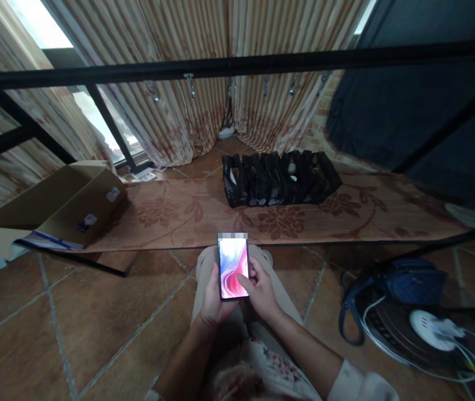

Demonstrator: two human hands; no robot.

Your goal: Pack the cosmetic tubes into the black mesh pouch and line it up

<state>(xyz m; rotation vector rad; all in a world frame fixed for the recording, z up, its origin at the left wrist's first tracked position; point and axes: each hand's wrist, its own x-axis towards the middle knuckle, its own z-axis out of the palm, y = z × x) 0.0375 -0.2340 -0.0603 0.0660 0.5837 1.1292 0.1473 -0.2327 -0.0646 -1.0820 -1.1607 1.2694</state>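
Observation:
Above my lap I hold a smartphone (233,262) upright, its lit screen showing a swirl of blue, white, pink and red. My left hand (212,301) is closed around the phone's left side and lower edge. On the phone's right side, my right hand (263,292) grips the edge, with its thumb over the lower right of the screen. The fingers behind the phone are hidden. Light trousers (199,278) cover my knees under the hands.
A low shelf with a flowered cloth (170,211) lies ahead, under a black metal bar (237,65). It carries an open cardboard box (82,206) and a black compartmented organizer (279,178). At right are a blue bag (415,281) and a white power strip (437,328) with cables.

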